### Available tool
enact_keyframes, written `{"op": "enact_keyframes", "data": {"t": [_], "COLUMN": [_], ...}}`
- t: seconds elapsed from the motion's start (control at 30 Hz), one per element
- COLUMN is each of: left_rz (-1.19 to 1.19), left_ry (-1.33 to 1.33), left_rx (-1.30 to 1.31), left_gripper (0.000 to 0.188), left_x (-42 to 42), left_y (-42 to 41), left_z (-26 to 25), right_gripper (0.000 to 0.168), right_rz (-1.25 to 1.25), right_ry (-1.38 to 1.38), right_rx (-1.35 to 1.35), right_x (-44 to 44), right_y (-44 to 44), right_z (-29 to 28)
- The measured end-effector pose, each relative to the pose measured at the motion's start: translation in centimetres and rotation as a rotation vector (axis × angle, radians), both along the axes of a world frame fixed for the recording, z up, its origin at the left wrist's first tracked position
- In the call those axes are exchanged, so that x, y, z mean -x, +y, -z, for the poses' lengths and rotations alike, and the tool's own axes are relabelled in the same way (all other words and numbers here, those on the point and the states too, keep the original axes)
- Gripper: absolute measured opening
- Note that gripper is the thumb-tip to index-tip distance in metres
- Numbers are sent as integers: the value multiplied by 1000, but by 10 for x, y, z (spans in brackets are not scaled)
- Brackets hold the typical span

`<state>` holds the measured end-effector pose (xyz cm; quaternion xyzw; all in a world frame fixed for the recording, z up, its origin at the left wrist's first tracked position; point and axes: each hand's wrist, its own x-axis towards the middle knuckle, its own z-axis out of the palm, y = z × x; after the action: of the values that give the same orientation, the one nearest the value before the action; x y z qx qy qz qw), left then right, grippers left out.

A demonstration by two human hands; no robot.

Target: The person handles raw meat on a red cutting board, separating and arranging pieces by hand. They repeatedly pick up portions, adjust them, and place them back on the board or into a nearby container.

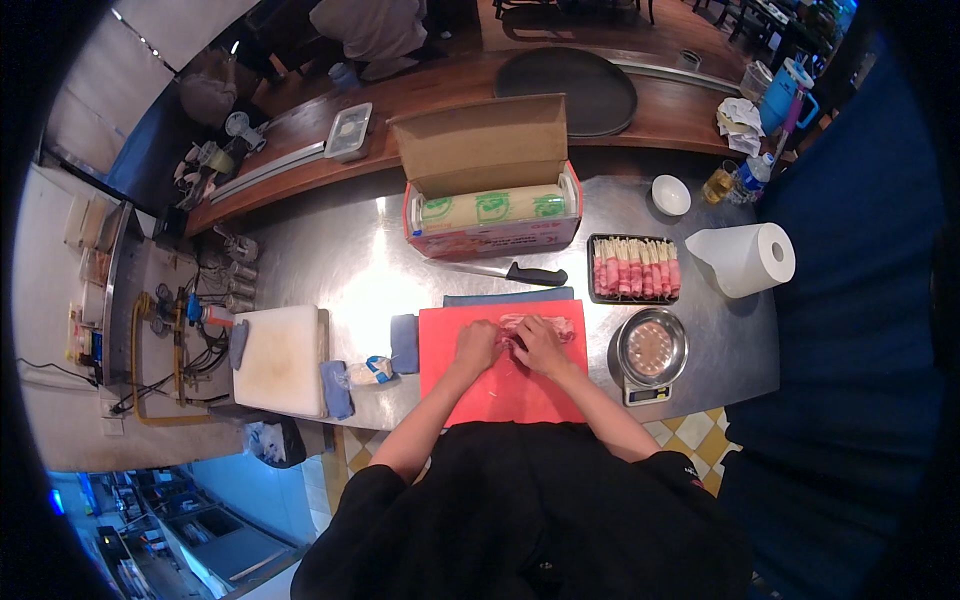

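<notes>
Both hands work close together on a red cutting board (502, 394). My left hand (477, 346) has its fingers curled on reddish meat near the middle of the board. Against the same meat, my right hand (541, 348) is bent, its fingers partly hiding what is between the hands. Thin marbled meat slices (560, 328) lie on the board beyond and right of my right fingers. Small pale scraps dot the board below the hands. A knife with a black handle (536, 274) rests on the steel table past the board.
An open cling-film box (491, 236) stands behind the knife. To the right are a black tray of meat rolls with pale enoki-like stems (636, 270), a steel bowl (651, 349) on a scale (646, 396), and a paper roll (742, 259). A white cutting board (276, 360) lies left.
</notes>
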<state>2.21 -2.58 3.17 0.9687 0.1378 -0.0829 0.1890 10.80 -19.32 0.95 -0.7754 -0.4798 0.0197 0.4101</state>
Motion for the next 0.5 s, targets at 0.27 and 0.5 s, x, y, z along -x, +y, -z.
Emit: {"op": "enact_keyframes", "data": {"t": [0.27,0.5], "left_rz": [-13,-99], "left_ry": [-250,-223], "left_rx": [241,549], "left_gripper": [20,17], "left_x": [1,5], "left_y": [4,24], "left_z": [4,22], "right_gripper": [27,16], "right_rz": [70,57], "right_ry": [11,234], "right_rx": [68,52], "right_x": [5,-5], "right_y": [6,9], "right_z": [7,6]}}
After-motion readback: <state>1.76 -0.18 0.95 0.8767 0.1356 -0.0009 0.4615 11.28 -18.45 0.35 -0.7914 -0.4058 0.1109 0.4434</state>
